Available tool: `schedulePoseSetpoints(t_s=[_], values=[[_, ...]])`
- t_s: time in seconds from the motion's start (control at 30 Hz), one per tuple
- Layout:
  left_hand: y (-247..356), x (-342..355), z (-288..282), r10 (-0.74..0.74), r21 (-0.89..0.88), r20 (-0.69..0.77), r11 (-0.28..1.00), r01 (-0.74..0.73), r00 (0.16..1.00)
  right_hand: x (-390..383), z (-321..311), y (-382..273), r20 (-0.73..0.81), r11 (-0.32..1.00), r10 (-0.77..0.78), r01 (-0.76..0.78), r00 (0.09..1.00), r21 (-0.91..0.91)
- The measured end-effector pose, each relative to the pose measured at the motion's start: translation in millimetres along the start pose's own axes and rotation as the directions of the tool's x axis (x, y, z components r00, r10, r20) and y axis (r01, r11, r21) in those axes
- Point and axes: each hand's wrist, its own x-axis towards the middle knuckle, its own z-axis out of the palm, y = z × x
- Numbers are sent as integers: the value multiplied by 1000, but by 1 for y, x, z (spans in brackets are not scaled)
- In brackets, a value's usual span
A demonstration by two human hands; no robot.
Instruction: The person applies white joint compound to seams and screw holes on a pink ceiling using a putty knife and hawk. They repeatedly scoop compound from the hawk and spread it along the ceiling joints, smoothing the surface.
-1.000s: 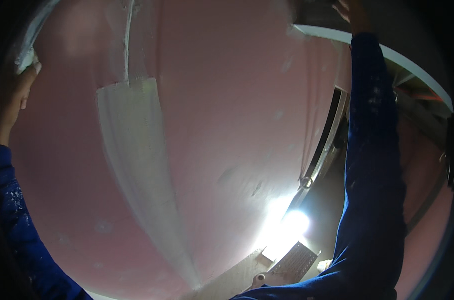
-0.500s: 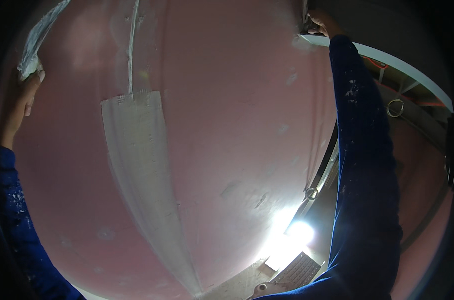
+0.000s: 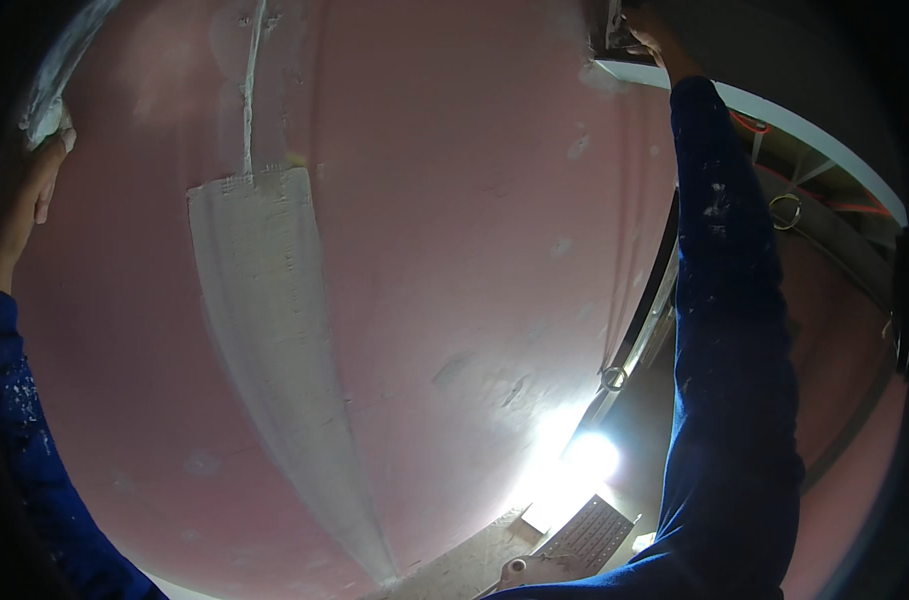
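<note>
At the far left, my left hand [image 3: 43,165] is closed around the lower end of a long, flat strip-like tool [image 3: 60,62] smeared with pale plaster. Its upper part runs out of the picture. My right arm stretches up to the top right, where my right hand [image 3: 657,42] is closed at the corner of the pink plasterboard wall [image 3: 455,260], above a white curved edge [image 3: 755,102]. Something narrow and greyish [image 3: 615,22] shows by its fingers; its kind is not clear. A wide band of grey joint compound [image 3: 270,290] covers the board between my arms, with a thin plastered seam [image 3: 250,95] above it.
A bright lamp [image 3: 592,457] glares at the lower right, beside a perforated step or platform [image 3: 590,535]. Along the board's right side runs a dark metal rail [image 3: 655,285] with a ring [image 3: 614,379]. Open framing with orange cable [image 3: 755,124] shows beyond my right sleeve.
The view has shifted slightly, so the wall and lamp sit a little further left and higher. My left hand and its tool are nearer the left rim; my right hand stays at the corner.
</note>
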Motion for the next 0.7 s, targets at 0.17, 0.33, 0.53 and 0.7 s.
schedulePoseSetpoints(t_s=[0.17, 0.33, 0.53, 0.7], values=[[-3, 19, -9, -404, 392, 93, 855, 339, 910, -1, 5, 2, 1, 1000, 7, -7, 1000, 4], [0, 11, -6, -248, 276, 94, 937, 215, 964, -6, 18, 2, 7, 1000, 5, -5, 1000, 9], [3, 3, 5, 26, 8, 16, 1000, -26, 1000, -13, 13, -4, 17, 1000, 0, 0, 1000, -1], [9, 8, 11, 13, -1, 30, 1000, -13, 999, -11, -3, -5, 19, 1000, 4, -4, 1000, -10]])
